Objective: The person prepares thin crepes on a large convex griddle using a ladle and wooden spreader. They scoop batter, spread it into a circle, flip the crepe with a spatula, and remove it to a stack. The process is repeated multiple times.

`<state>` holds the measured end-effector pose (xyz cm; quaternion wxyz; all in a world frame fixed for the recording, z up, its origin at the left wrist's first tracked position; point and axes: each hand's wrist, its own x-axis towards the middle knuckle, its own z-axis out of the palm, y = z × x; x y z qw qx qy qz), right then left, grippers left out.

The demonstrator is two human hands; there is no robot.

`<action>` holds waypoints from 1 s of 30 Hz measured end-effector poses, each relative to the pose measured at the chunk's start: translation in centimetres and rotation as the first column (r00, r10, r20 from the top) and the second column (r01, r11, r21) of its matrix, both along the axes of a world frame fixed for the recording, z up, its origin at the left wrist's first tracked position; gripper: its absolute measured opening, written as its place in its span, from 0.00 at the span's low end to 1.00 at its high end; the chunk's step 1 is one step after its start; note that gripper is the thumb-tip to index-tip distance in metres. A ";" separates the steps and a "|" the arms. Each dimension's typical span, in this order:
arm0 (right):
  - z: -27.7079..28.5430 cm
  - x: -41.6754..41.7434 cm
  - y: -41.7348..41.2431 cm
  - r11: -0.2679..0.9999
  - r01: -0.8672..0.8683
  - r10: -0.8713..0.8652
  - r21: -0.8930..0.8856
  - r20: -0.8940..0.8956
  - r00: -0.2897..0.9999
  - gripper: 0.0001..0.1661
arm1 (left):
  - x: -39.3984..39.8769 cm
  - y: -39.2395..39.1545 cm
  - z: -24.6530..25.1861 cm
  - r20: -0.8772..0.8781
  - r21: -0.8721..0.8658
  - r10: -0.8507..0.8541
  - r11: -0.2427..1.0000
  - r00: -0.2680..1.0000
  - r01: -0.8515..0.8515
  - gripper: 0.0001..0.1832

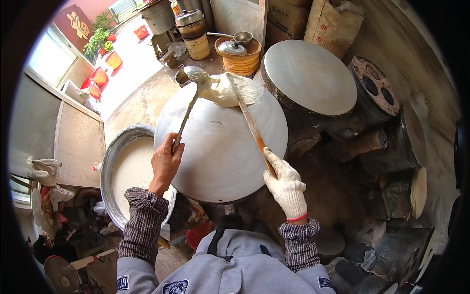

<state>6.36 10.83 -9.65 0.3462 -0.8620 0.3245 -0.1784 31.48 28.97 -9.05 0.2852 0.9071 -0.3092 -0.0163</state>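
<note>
My bare left hand (pixel 166 161) grips the handle of a metal ladle (pixel 197 75), whose bowl touches a mass of pale batter or dough (pixel 229 90). That mass lies at the far edge of a round, flat griddle (pixel 224 147). My right hand (pixel 284 183), in a white knitted glove, holds a long wooden stick or spatula (pixel 253 126); its far end rests on the pale mass. To the left of the griddle, partly under my left forearm, stands a large metal basin of white batter (pixel 134 165).
A second round griddle (pixel 310 77) stands at the back right, beside a drum-shaped stove with briquettes (pixel 374 86). Behind the first griddle are an orange bucket (pixel 240 66) with a lid and a pan on it, and a lidded steel pot (pixel 189 18). Dark cylinders stand at right.
</note>
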 end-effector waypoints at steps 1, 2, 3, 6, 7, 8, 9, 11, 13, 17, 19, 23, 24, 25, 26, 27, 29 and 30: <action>0.6 0.8 0.3 1.000 -0.023 0.023 0.002 0.027 0.999 0.29 | 0.0 0.2 0.0 0.003 0.002 0.005 1.000 1.000 -0.005 0.12; 1.2 0.6 0.3 1.000 -0.009 0.009 0.024 0.017 1.000 0.29 | 0.0 0.5 0.0 0.006 0.004 0.010 1.000 1.000 -0.010 0.12; 1.5 0.5 0.0 0.999 -0.003 0.002 0.046 0.011 1.000 0.29 | 0.3 0.8 0.0 0.013 0.007 0.023 1.000 1.000 -0.023 0.12; 0.1 -1.3 -1.5 0.993 0.106 -0.110 0.059 0.059 0.992 0.31 | 0.8 1.9 0.0 -0.013 0.005 0.060 0.998 0.998 -0.060 0.12; -0.1 -1.1 -1.8 0.991 0.123 -0.121 0.057 -0.027 0.992 0.32 | 0.8 2.2 -0.3 -0.009 0.001 0.060 0.998 0.998 -0.060 0.12; -0.3 -0.5 -1.5 0.997 0.071 -0.069 0.043 -0.053 0.996 0.31 | 0.8 2.4 -0.6 -0.005 -0.004 0.059 0.998 0.998 -0.059 0.12; 0.2 0.6 -0.9 0.999 0.029 -0.027 0.024 -0.073 0.997 0.31 | 0.9 2.1 -0.4 0.005 -0.016 0.048 0.999 0.999 -0.048 0.12; 0.3 2.4 -0.1 0.997 -0.079 0.080 -0.023 0.031 0.996 0.31 | 0.7 2.0 -0.1 -0.005 0.022 0.058 0.998 0.998 -0.058 0.12; 2.0 2.4 -0.2 0.996 -0.067 0.070 0.051 -0.043 0.997 0.31 | 0.9 2.6 0.0 -0.010 0.031 0.068 0.997 0.998 -0.068 0.12; 0.7 1.0 -3.3 0.997 0.052 -0.043 0.064 -0.132 0.990 0.31 | 1.0 3.4 -0.9 -0.001 -0.024 0.069 0.997 0.998 -0.069 0.12; 2.1 2.4 -2.2 0.985 0.004 0.031 0.174 -0.203 0.979 0.32 | 0.9 3.6 -0.6 -0.025 -0.017 0.090 0.996 0.996 -0.090 0.12; 2.8 3.5 -0.7 0.972 -0.087 0.126 0.217 -0.172 0.977 0.31 | 0.9 4.4 -0.8 -0.034 -0.007 0.097 0.995 0.995 -0.097 0.12; 3.5 3.3 -1.0 0.964 -0.070 0.111 0.257 -0.151 0.982 0.31 | 0.7 4.9 -0.7 -0.041 -0.012 0.110 0.994 0.993 -0.110 0.12; 3.8 3.0 -1.4 0.953 -0.054 0.097 0.298 -0.130 0.987 0.31 | 0.7 5.4 -0.6 -0.047 -0.017 0.124 0.992 0.991 -0.124 0.12; 2.6 2.6 -2.1 0.985 -0.087 0.089 0.149 -0.005 0.996 0.31 | 0.8 5.7 -0.6 -0.045 -0.024 0.128 0.991 0.991 -0.129 0.12; 2.4 2.6 -3.1 0.979 -0.033 0.036 0.202 -0.011 0.999 0.31 | 0.6 5.9 -0.7 -0.048 -0.029 0.128 0.991 0.991 -0.129 0.12; 2.4 3.6 -3.6 0.982 -0.035 0.063 0.187 -0.146 0.987 0.32 | 0.0 6.4 -0.6 -0.061 -0.025 0.134 0.990 0.989 -0.136 0.12; 2.8 3.8 -3.2 0.976 -0.063 0.103 0.209 -0.186 0.977 0.32 | -0.4 6.4 -0.4 -0.070 -0.018 0.137 0.990 0.988 -0.138 0.12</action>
